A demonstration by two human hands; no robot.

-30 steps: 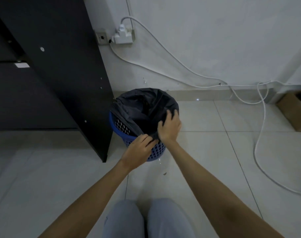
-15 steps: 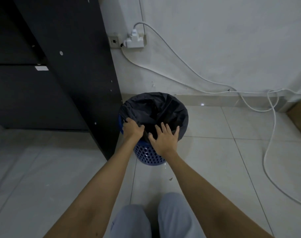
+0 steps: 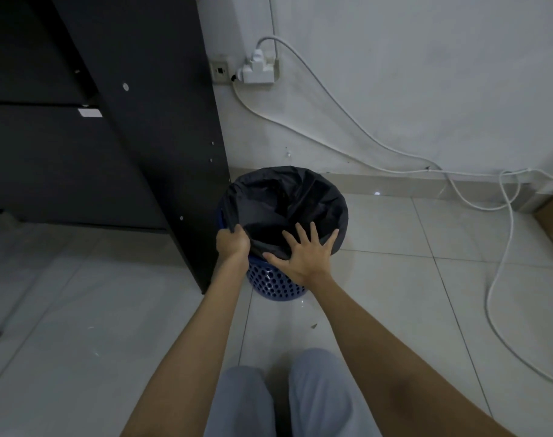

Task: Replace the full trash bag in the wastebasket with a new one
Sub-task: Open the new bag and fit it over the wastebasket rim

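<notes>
**Black liner stretched over blue basket**

A black trash bag (image 3: 287, 200) lines the perforated blue wastebasket (image 3: 276, 283), its edge folded over the rim beneath the fingers. The left hand (image 3: 232, 244) is curled tight, gripping the bag's edge; the right hand (image 3: 303, 255) lies flat, fingers spread, on the fold. Half a second earlier, both hands sat much the same.

Bare forearms, no sleeves; light grey-blue trousers (image 3: 287, 402) over knees.

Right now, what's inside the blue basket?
A black bag lines the basket, folded over its rim. Its open inside looks dark; whether anything lies at the bottom cannot be seen.
</notes>
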